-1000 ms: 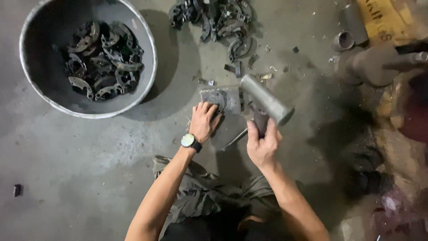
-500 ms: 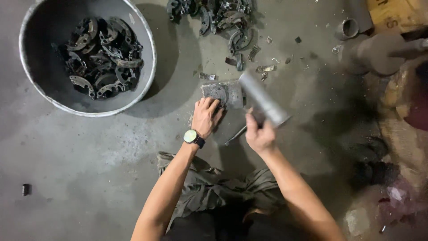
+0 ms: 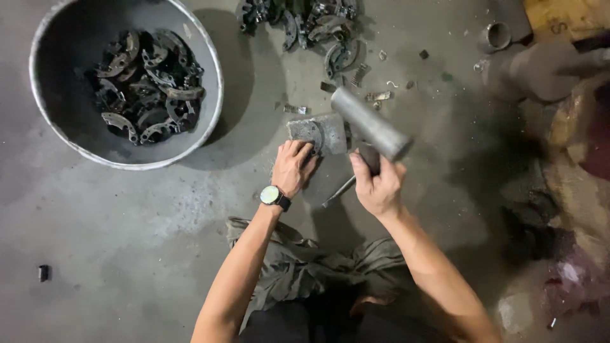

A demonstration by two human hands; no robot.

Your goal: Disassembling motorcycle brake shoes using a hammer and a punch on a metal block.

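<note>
Block: a grey metal block (image 3: pixel 321 131) lies on the concrete floor (image 3: pixel 159 222), a curved brake shoe (image 3: pixel 309 134) on top of it.
Left hand: the left hand (image 3: pixel 293 166) presses on the near edge of the block, fingers (image 3: pixel 304 152) clamped on the brake shoe; a wristwatch (image 3: pixel 273 196) sits on the wrist.
Right hand: the right hand (image 3: pixel 379 184), just right of the block, has its fingers wrapped tight around the handle of a hammer (image 3: pixel 370 124), whose cylindrical steel head hangs over the block's right end.
Rod: a thin metal rod (image 3: pixel 338 190) lies on the floor below the block.
Tub: a round metal tub (image 3: pixel 210 70) of dark brake shoes stands left of the block.
Pile: loose brake shoes (image 3: pixel 305 22) lie heaped beyond the block.
</note>
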